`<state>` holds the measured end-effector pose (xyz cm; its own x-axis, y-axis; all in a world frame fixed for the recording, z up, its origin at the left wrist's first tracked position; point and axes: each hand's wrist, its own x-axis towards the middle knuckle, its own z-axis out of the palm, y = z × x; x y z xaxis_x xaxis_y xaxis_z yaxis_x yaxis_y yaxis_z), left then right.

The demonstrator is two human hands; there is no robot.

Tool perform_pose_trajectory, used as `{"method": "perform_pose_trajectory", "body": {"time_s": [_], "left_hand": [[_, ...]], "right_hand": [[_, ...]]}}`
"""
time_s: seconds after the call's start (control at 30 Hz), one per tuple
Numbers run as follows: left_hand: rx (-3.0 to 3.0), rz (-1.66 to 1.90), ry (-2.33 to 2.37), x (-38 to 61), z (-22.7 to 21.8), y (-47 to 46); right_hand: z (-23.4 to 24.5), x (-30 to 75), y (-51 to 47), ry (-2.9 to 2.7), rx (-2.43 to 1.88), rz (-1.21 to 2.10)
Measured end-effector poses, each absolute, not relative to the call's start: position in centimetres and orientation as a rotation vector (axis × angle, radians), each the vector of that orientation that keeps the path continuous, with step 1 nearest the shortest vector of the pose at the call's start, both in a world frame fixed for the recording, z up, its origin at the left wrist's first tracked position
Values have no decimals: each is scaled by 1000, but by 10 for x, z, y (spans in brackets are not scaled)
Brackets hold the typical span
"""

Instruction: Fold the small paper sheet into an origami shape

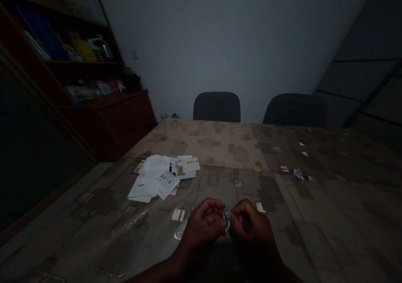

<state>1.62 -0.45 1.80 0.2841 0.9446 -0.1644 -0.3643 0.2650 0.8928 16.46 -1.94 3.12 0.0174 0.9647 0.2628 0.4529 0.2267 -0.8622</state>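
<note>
Between my two hands, above the near part of the table, is a small crumpled or folded piece of pale paper (226, 219). My left hand (205, 222) pinches its left side between thumb and fingers. The fingertips of my right hand (251, 222) close on its right edge. Dim light hides the paper's exact shape. Farther off to the left lies a loose, fanned pile of printed cards (160, 176), some with writing and small pictures. Off to the right rests another small crumpled pale piece (301, 175), which looks like folded paper.
A patterned cloth covers the table (226, 140). Behind its far edge stand two dark chairs (216, 106), against a pale wall. At the left, a wooden cabinet (125, 113) has shelves with bottles, a kettle and other items. The room is dim.
</note>
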Motion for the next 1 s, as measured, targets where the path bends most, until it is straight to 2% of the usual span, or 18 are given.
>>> {"method": "perform_pose_trajectory", "body": {"time_s": [0.17, 0.6, 0.83, 1.0], "left_hand": [[825, 1044, 769, 19, 10, -6], [997, 1070, 952, 17, 14, -6], [1031, 1094, 972, 17, 10, -6], [1057, 1074, 1001, 16, 9, -5]], "right_hand": [[21, 168, -18, -1628, -1341, 570], [24, 170, -12, -1834, -1091, 354], [25, 170, -11, -1800, -1092, 464], [24, 173, -6, -1726, -1160, 719]]}}
